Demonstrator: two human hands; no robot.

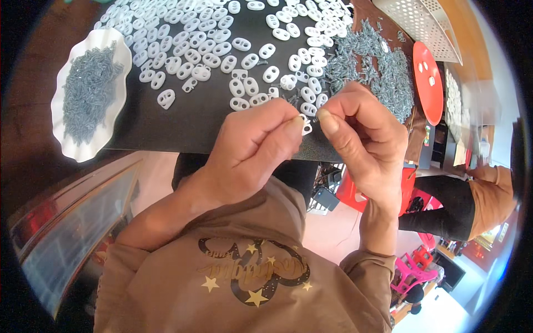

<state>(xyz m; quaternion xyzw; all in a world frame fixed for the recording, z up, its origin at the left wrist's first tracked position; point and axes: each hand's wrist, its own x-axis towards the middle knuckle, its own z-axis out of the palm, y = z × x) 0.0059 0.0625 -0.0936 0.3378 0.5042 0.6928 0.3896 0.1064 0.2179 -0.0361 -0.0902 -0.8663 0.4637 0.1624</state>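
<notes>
Close together at the table's near edge, both my hands are closed in a pinch. Between the thumb and finger of my left hand point(252, 147) is a small white plastic cord lock piece point(306, 129), its ringed end sticking out. My right hand point(363, 141) pinches with thumb and forefinger just to the right of it; what it holds is too small to make out, perhaps a spring. Just beyond my fingers lie white two-holed cord lock pieces point(251, 86), some flat and some with a second part. A heap of small metal springs point(366, 64) spreads past my right hand.
A white scalloped dish point(125, 66) filled with springs stands at the left. More cord lock pieces cover the far side of the black table mat point(161, 130). At the right are a red oval plate point(427, 102), a white perforated basket point(422, 28) and another person's arm point(491, 191).
</notes>
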